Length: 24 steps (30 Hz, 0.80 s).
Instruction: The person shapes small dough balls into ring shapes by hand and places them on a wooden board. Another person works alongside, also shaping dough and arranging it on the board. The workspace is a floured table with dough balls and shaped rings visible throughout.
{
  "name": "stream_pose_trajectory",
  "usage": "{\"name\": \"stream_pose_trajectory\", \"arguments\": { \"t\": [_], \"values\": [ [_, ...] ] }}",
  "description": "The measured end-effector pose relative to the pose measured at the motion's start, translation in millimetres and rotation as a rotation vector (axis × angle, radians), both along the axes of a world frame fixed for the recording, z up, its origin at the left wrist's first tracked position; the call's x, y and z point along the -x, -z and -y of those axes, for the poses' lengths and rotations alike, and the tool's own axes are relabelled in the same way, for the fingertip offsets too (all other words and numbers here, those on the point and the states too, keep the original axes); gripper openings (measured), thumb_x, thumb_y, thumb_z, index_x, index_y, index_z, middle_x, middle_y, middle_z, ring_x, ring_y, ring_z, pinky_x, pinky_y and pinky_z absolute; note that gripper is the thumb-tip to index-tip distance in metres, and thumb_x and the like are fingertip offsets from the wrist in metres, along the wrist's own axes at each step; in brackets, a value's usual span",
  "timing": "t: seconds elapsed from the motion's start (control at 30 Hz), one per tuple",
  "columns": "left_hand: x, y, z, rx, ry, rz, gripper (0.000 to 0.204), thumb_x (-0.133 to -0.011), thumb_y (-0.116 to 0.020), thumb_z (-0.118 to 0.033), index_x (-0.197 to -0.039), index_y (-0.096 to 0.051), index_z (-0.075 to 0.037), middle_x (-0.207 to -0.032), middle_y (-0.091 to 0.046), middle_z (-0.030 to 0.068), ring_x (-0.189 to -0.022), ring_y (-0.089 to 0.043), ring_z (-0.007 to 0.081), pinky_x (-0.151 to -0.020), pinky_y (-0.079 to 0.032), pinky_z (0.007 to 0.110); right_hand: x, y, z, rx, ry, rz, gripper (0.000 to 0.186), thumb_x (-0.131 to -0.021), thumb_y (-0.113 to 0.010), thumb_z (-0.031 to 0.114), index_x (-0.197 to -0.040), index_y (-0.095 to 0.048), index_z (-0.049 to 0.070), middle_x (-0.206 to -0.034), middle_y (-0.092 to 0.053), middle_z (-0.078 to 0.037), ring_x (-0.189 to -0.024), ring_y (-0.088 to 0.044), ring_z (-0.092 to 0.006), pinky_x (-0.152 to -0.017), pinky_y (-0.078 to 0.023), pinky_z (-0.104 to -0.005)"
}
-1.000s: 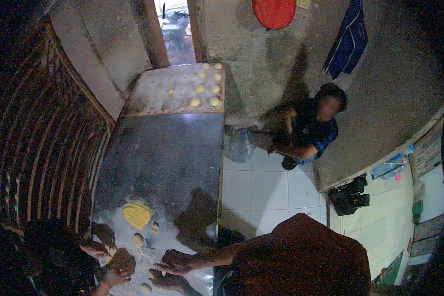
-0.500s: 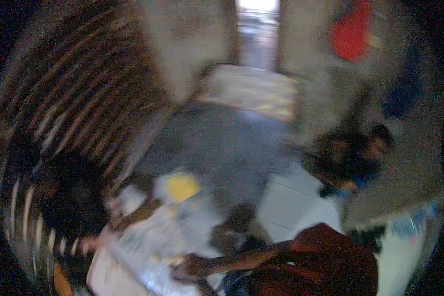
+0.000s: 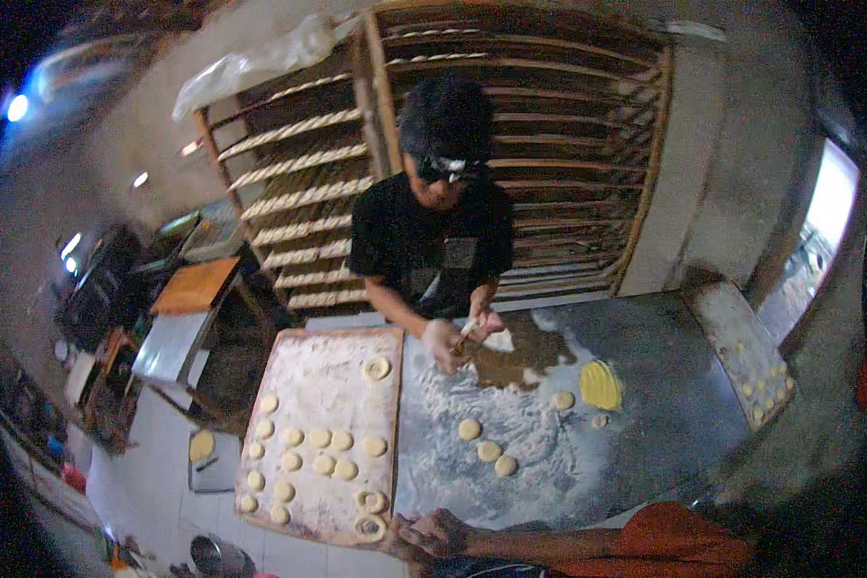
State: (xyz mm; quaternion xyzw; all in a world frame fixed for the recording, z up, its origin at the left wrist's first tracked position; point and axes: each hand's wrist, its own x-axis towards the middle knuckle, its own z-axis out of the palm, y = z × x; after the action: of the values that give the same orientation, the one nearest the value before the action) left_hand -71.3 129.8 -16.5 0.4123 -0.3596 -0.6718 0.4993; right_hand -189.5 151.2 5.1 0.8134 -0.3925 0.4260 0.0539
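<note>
My right hand (image 3: pixel 437 533) comes in from the lower right, its forearm lying along the table's near edge below an orange sleeve. Its fingers are curled together, and whatever they may hold is hidden. Just below it, a dark part of my left hand (image 3: pixel 409 556) shows at the lower edge, its fingers hard to make out. Beside the hands, a dough ring (image 3: pixel 370 527) lies at the near corner of a floured wooden board (image 3: pixel 308 385). Several flat dough rounds (image 3: pixel 322 465) sit on that board. More dough rounds (image 3: pixel 489 452) rest on the floury worktable (image 3: pixel 645 453).
Across the table a co-worker (image 3: pixel 433 226) in black works with both hands near a brown patch (image 3: pixel 525 358). A yellow mass (image 3: pixel 601 385) lies to the right. Another board with dough pieces (image 3: pixel 742 356) stands at the far right. Wooden racks (image 3: pixel 549 144) line the back; a pot (image 3: pixel 217 557) stands lower left.
My view has swung from a blurred look along the room to the co-worker and racks. My right arm still reaches leftward from the lower right; the blur hides any finer change.
</note>
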Motion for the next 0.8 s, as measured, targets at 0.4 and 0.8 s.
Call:
{"name": "stream_pose_trajectory", "arguments": {
  "t": [0.4, 0.8],
  "values": [
    [-97.8, -8.9, -10.5, 0.095, -0.447, 0.315, 0.028, -0.091, -0.052, -0.028, -0.078, -0.047, -0.005, -0.069, -0.046, 0.0030, -0.063, -0.045, 0.0143, -0.061, -0.041, 0.028, -83.4, -41.7, 30.0, -1.031, -0.500, 0.425, 0.036, -0.089, -0.051, 0.039, -0.079, -0.060, 0.006, -0.071, -0.058, -0.014, -0.062, -0.056, -0.0337, -0.056, -0.044, -0.0408],
    [-187.3, 6.1, 101.0, 0.317, -0.341, 1.205, 0.026, -0.083, -0.059, -0.011, -0.107, -0.055, 0.000, -0.096, -0.054, 0.0198, -0.095, -0.050, 0.0383, -0.083, -0.040, 0.048, -90.4, -44.5, 139.6, -0.881, 0.128, 0.057, 0.053, -0.076, -0.072, 0.021, -0.122, -0.051, 0.004, -0.101, -0.060, -0.021, -0.094, -0.062, -0.0337, -0.083, -0.049, -0.0426]
  ]
}}
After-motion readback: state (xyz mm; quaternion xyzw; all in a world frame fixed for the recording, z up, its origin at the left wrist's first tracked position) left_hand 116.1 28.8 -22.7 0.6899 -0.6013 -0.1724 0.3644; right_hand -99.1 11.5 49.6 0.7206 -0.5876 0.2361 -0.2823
